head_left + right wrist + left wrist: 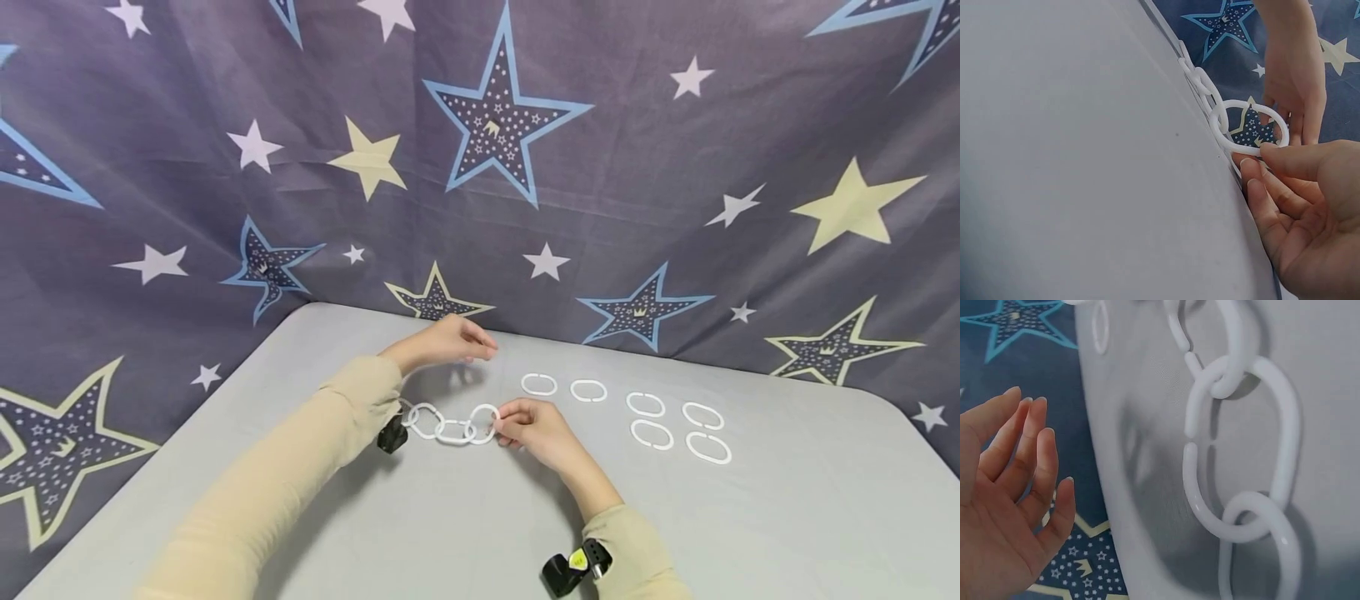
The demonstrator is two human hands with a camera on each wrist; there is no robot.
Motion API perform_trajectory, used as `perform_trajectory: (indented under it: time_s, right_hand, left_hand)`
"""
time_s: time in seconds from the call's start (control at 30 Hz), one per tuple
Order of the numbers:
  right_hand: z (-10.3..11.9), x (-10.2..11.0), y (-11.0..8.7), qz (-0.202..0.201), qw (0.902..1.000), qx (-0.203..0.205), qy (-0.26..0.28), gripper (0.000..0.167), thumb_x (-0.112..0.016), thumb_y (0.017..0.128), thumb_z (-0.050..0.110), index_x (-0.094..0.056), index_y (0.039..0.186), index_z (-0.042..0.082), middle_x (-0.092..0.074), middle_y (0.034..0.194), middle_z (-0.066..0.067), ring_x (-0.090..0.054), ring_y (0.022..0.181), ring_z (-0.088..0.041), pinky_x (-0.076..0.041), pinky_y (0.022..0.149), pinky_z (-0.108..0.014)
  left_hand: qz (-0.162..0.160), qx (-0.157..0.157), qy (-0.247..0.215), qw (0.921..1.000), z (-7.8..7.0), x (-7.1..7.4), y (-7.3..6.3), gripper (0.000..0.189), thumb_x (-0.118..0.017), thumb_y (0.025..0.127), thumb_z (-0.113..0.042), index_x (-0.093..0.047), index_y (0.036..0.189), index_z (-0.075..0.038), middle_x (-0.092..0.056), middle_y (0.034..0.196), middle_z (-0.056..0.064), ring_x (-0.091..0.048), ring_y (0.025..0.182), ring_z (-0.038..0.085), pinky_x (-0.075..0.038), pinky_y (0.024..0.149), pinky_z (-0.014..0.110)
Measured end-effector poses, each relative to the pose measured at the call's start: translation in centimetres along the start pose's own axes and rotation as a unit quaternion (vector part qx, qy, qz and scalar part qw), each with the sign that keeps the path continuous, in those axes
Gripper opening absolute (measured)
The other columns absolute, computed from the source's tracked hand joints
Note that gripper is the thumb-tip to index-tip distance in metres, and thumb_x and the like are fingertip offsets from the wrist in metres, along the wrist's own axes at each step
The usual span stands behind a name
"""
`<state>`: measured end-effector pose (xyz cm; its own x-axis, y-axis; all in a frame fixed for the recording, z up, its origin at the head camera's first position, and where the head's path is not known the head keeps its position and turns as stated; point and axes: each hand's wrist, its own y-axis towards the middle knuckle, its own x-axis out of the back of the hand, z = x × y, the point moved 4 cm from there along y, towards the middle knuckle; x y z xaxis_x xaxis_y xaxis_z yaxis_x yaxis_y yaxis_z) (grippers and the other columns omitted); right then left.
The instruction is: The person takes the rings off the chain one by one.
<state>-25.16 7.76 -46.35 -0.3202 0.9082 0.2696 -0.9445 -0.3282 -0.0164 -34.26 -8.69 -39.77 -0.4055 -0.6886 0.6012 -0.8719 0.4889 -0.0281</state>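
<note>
A chain of white oval plastic links (pixel 453 432) lies on the grey table, its left part hidden behind the left sleeve. My right hand (pixel 536 429) pinches the rightmost link (pixel 1235 149) between thumb and fingers, and that link is tilted up from the table in the right wrist view. Beyond the chain, my left hand (pixel 447 340) hovers above the table with loosely bent fingers and holds nothing. In the left wrist view a chain link (pixel 1190 481) shows a small gap in its side, with neighbouring links threaded through its ends.
Several loose white links lie at the right of the table (pixel 787 517), among them one near the middle (pixel 539 384) and one at the far right (pixel 708 447). A star-patterned cloth (pixel 637 167) hangs behind the table's back edge.
</note>
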Motion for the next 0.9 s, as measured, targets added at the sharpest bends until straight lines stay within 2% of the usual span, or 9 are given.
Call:
perform_trajectory:
  time_s: [0.2, 0.33, 0.43, 0.57, 0.77, 0.9]
  right_hand:
    - [0.1, 0.0, 0.1, -0.001, 1.0000, 0.000, 0.002, 0.015, -0.066, 0.089, 0.001, -0.065, 0.099, -0.010, -0.067, 0.072, -0.004, -0.060, 0.063, -0.010, -0.045, 0.057, -0.022]
    - [0.1, 0.1, 0.1, -0.005, 1.0000, 0.000, -0.001, 0.014, -0.066, 0.089, 0.002, -0.066, 0.099, -0.009, -0.067, 0.073, -0.006, -0.060, 0.063, -0.010, -0.045, 0.057, -0.022]
    - [0.0, 0.2, 0.0, -0.010, 0.9999, -0.001, -0.006, 0.014, -0.066, 0.089, 0.002, -0.066, 0.099, -0.009, -0.068, 0.074, -0.006, -0.060, 0.063, -0.010, -0.044, 0.057, -0.022]
    - [0.0, 0.3, -0.1, -0.013, 0.9999, 0.000, -0.007, 0.015, -0.066, 0.090, 0.003, -0.066, 0.099, -0.009, -0.068, 0.075, -0.007, -0.060, 0.063, -0.010, -0.044, 0.057, -0.022]
    - [0.0, 0.2, -0.2, -0.007, 1.0000, -0.001, 0.000, 0.016, -0.066, 0.090, 0.003, -0.065, 0.100, -0.010, -0.068, 0.075, -0.007, -0.060, 0.064, -0.010, -0.046, 0.058, -0.022]
    - [0.1, 0.0, -0.2, -0.007, 1.0000, -0.001, 0.002, 0.016, -0.066, 0.089, 0.002, -0.065, 0.100, -0.010, -0.068, 0.074, -0.007, -0.061, 0.063, -0.010, -0.046, 0.058, -0.022]
  left_hand:
    - [-0.014, -0.002, -0.021, 0.9997, 0.1, 1.0, -2.1, 0.029, -0.070, 0.093, -0.016, -0.070, 0.117, 0.000, -0.074, 0.105, 0.009, -0.065, 0.099, 0.040, -0.051, 0.089, 0.050]
    - [-0.028, -0.005, -0.017, 0.9995, -0.1, 1.1, -3.8, 0.026, -0.071, 0.092, -0.016, -0.072, 0.114, -0.002, -0.074, 0.103, 0.007, -0.067, 0.098, 0.032, -0.052, 0.089, 0.043]
    - [-0.038, -0.012, 0.007, 0.9992, -0.2, 0.9, -4.8, 0.024, -0.072, 0.091, -0.017, -0.073, 0.111, -0.003, -0.073, 0.101, 0.005, -0.067, 0.095, 0.022, -0.052, 0.087, 0.035]
    - [-0.047, -0.007, 0.052, 0.9975, -0.3, 0.3, -6.1, 0.021, -0.074, 0.089, -0.019, -0.075, 0.106, -0.007, -0.073, 0.094, 0.000, -0.065, 0.085, 0.015, -0.051, 0.082, 0.035]
    - [-0.026, 0.031, 0.111, 0.9930, -0.4, -1.4, -7.9, 0.008, -0.077, 0.086, -0.026, -0.076, 0.093, -0.022, -0.068, 0.083, -0.011, -0.061, 0.076, 0.011, -0.047, 0.075, 0.034]
    - [-0.008, 0.037, 0.128, 0.9910, -0.4, -2.3, -8.8, 0.005, -0.078, 0.084, -0.025, -0.074, 0.085, -0.025, -0.066, 0.077, -0.012, -0.059, 0.069, 0.011, -0.046, 0.067, 0.033]
